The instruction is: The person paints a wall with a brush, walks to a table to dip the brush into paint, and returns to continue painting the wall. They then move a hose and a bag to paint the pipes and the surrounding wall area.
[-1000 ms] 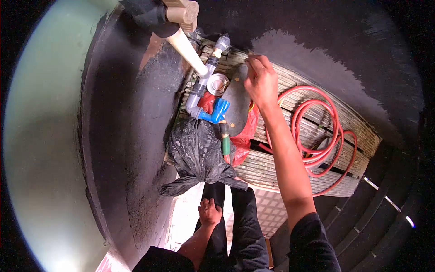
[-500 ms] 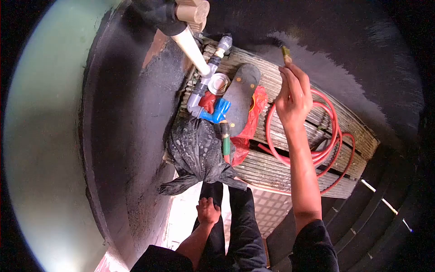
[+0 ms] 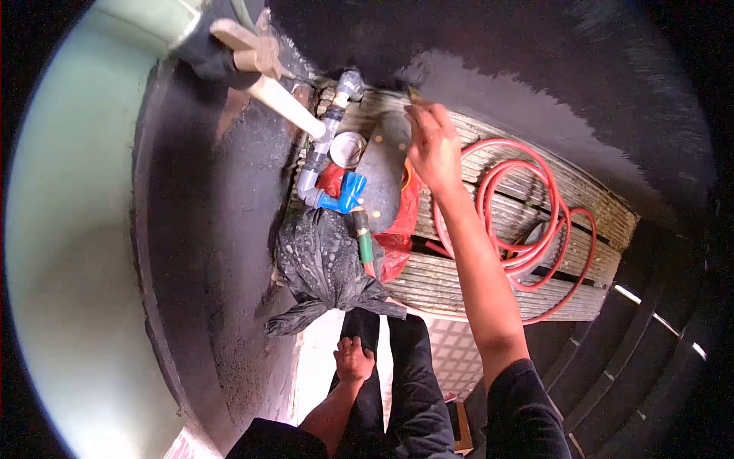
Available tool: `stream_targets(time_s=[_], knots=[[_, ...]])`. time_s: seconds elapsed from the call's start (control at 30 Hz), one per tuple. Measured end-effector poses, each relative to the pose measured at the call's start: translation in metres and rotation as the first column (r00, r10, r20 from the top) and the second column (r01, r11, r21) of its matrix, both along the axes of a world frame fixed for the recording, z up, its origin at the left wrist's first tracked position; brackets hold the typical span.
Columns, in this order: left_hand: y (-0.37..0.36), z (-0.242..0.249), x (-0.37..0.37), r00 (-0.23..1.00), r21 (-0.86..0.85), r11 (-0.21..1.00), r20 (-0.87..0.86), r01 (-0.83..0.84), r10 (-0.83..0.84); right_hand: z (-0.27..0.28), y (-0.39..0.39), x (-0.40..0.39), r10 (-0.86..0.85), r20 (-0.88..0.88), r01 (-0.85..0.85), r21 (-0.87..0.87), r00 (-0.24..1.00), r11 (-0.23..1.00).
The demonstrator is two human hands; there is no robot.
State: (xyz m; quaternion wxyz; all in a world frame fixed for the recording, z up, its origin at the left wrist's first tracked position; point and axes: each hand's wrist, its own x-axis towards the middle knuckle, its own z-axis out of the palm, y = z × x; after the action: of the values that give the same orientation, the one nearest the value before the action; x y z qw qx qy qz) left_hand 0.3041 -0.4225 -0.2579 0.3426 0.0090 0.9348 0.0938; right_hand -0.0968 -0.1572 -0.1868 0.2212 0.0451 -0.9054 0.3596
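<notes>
My right hand (image 3: 436, 145) is closed round a small paintbrush (image 3: 414, 93), most of it hidden by the fingers. The bristles are at the dark wall (image 3: 489, 34), by the left edge of a paler grey patch (image 3: 489, 88). My left hand (image 3: 354, 359) lies flat on the knee of my dark trousers (image 3: 413, 375), holding nothing. Below the brush, a long grey board with yellowish dots (image 3: 378, 172) rests on red plastic (image 3: 401, 229). A small round can (image 3: 349, 149) stands beside that board.
Grey pipework with a blue valve (image 3: 350, 191) runs along the left of the ribbed planks (image 3: 428, 279). A knotted black plastic bag (image 3: 321, 252) covers something near my knees. A coiled pink hose (image 3: 547, 183) lies at right. A white pipe (image 3: 287, 107) slants in from upper left.
My right hand has moved left with the brush, along the wall to the edge of the grey patch. The view has shifted slightly. My left hand stays on the knee.
</notes>
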Motion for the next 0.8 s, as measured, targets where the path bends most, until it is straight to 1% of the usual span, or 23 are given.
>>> stream_targets(time_s=[0.07, 0.1, 0.13, 0.17, 0.2, 0.23, 0.27, 0.3, 0.33, 0.37, 0.4, 0.43, 0.47, 0.5, 0.53, 0.57, 0.6, 0.63, 0.67, 0.7, 0.73, 0.77, 0.8], knots=[[0.001, 0.001, -0.003, 0.997, -0.009, 1.000, -0.073, -0.001, 0.000, 0.038, 0.000, -0.001, -0.129, -0.202, 0.125, -0.033, 0.971, 0.992], [-0.001, 0.001, -0.005, 0.999, -0.007, 1.000, -0.043, 0.008, -0.008, 0.054, 0.004, 0.006, -0.110, -0.268, 0.123, 0.033, 0.957, 0.992], [-0.004, 0.003, -0.008, 0.998, 0.007, 1.000, -0.067, 0.014, -0.014, 0.073, 0.009, 0.020, -0.107, -0.326, 0.141, 0.085, 0.939, 0.986], [-0.004, 0.004, -0.013, 0.998, 0.029, 0.999, -0.056, -0.026, 0.027, 0.094, 0.013, 0.036, -0.136, -0.302, 0.153, 0.033, 0.944, 0.988], [-0.005, 0.009, -0.017, 0.997, 0.052, 0.996, -0.043, -0.066, 0.068, 0.113, 0.015, 0.054, -0.255, -0.297, 0.268, 0.006, 0.920, 0.963], [-0.010, 0.012, -0.018, 0.993, 0.105, 0.991, -0.067, -0.088, 0.095, 0.119, 0.022, 0.073, -0.332, -0.277, 0.335, -0.041, 0.902, 0.941], [-0.013, 0.016, -0.020, 0.991, 0.116, 0.988, -0.079, -0.102, 0.111, 0.131, 0.026, 0.095, -0.411, -0.217, 0.407, -0.066, 0.885, 0.911], [-0.017, 0.018, -0.021, 0.988, 0.117, 0.983, -0.044, -0.139, 0.145, 0.131, 0.030, 0.123, -0.490, -0.051, 0.466, -0.237, 0.870, 0.852], [-0.021, 0.020, -0.023, 0.986, 0.116, 0.979, -0.004, -0.166, 0.167, 0.130, 0.038, 0.160, -0.537, 0.173, 0.564, -0.253, 0.826, 0.786], [-0.027, 0.023, -0.028, 0.991, 0.140, 0.982, -0.028, -0.129, 0.134, 0.137, 0.037, 0.196, -0.571, 0.326, 0.649, -0.230, 0.753, 0.725], [-0.037, 0.028, -0.030, 0.980, 0.130, 0.974, 0.100, -0.183, 0.171, 0.133, 0.039, 0.234, -0.605, 0.323, 0.673, -0.167, 0.728, 0.720], [-0.044, 0.031, -0.035, 0.952, 0.111, 0.964, 0.222, -0.241, 0.212, 0.133, 0.038, 0.278, -0.551, 0.485, 0.722, -0.305, 0.679, 0.622], [-0.053, 0.038, -0.039, 0.937, 0.054, 0.972, 0.281, -0.230, 0.206, 0.113, 0.044, 0.330, -0.526, 0.562, 0.753, -0.314, 0.639, 0.579], [-0.063, 0.047, -0.041, 0.930, 0.062, 0.975, 0.320, -0.212, 0.182, 0.099, 0.044, 0.377, -0.514, 0.645, 0.807, -0.303, 0.565, 0.507], [-0.073, 0.053, -0.042, 0.920, 0.071, 0.978, 0.356, -0.198, 0.161, 0.099, 0.034, 0.414, -0.540, 0.691, 0.877, -0.370, 0.480, 0.307], [-0.084, 0.057, -0.043, 0.921, 0.084, 0.977, 0.357, -0.197, 0.155, 0.102, 0.028, 0.460, -0.550, 0.739, 0.919, -0.275, 0.390, 0.282], [-0.098, 0.051, -0.041, 0.920, 0.088, 0.978, 0.362, -0.191, 0.147, 0.111, 0.018, 0.494, -0.537, 0.799, 0.962, -0.241, 0.272, 0.129], [-0.115, 0.041, -0.042, 0.902, 0.091, 0.974, 0.404, -0.209, 0.155, 0.070, 0.013, 0.556, -0.524, 0.815, 0.955, -0.296, 0.247, -0.011], [-0.125, 0.041, -0.049, 0.890, 0.067, 0.984, 0.441, -0.166, 0.120, 0.077, 0.001, 0.591, -0.519, 0.837, 0.974, -0.225, 0.172, -0.039], [-0.126, 0.059, -0.059, 0.929, 0.050, 0.992, 0.360, -0.115, 0.089, 0.084, -0.011, 0.616, -0.508, 0.861, 0.970, -0.149, 0.031, -0.194], [-0.129, 0.076, -0.067, 0.959, 0.028, 0.998, 0.280, -0.060, 0.050, 0.091, -0.027, 0.643, -0.500, 0.866, 0.963, -0.149, 0.019, -0.222], [-0.145, 0.054, -0.074, 0.947, 0.044, 0.994, 0.311, -0.098, 0.079, 0.099, -0.036, 0.664, -0.545, 0.828, 0.985, 0.046, -0.131, -0.167], [-0.158, 0.029, -0.083, 0.933, 0.060, 0.989, 0.343, -0.137, 0.108, 0.105, -0.043, 0.687, -0.593, 0.759, 0.962, 0.246, -0.269, -0.122]])
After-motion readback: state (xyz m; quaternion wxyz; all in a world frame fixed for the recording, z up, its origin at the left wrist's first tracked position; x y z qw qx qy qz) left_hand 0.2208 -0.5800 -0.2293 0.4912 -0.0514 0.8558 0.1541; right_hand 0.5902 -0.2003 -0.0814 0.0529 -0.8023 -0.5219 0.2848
